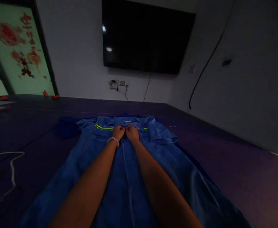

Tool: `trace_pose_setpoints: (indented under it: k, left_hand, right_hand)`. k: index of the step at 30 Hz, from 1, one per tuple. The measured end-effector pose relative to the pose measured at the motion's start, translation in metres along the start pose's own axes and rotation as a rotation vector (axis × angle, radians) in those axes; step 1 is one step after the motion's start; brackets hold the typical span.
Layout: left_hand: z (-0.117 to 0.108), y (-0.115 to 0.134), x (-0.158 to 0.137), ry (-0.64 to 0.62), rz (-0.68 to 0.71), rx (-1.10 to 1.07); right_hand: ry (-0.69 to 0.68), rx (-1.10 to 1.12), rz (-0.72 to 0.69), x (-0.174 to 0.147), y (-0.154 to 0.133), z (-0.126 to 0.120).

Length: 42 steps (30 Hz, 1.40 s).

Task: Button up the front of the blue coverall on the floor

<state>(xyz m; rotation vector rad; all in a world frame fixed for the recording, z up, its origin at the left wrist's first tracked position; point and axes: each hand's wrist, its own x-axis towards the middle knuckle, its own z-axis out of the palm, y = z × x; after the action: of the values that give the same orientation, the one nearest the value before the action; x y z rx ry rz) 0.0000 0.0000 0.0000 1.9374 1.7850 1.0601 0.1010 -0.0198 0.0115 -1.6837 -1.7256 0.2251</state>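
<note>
A blue short-sleeved work shirt (150,161) lies spread on the dark purple surface, its collar at the far end and a yellow-green stripe across the chest. Both my arms reach over it to the front opening just below the collar. My left hand (118,132), with a pink scrunchie (113,141) on the wrist, pinches the left edge of the shirt front. Close beside it, my right hand (132,132) has its fingers closed on the opposite edge. Whatever small part lies between the fingertips is too small to make out.
Darker blue cloth (67,126) shows from under the shirt. A white cable (12,171) curves along the left. Beyond stands a wall with a large television (148,36) and sockets (122,83). A black cord (206,65) hangs at the right wall.
</note>
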Motion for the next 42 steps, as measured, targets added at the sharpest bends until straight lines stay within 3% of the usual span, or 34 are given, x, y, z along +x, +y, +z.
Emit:
trace_pose_setpoints:
  k: [29, 42]
  left_hand:
    - [0.0014, -0.0034, -0.0016, 0.033, 0.02, -0.118]
    - [0.0015, -0.0041, 0.0008, -0.011, 0.05, -0.204]
  right_hand:
    - [-0.031, 0.007, 0.041, 0.0009, -0.0021, -0.0019]
    - [-0.056, 0.08, 0.115, 0.0077, 0.0027, 0.002]
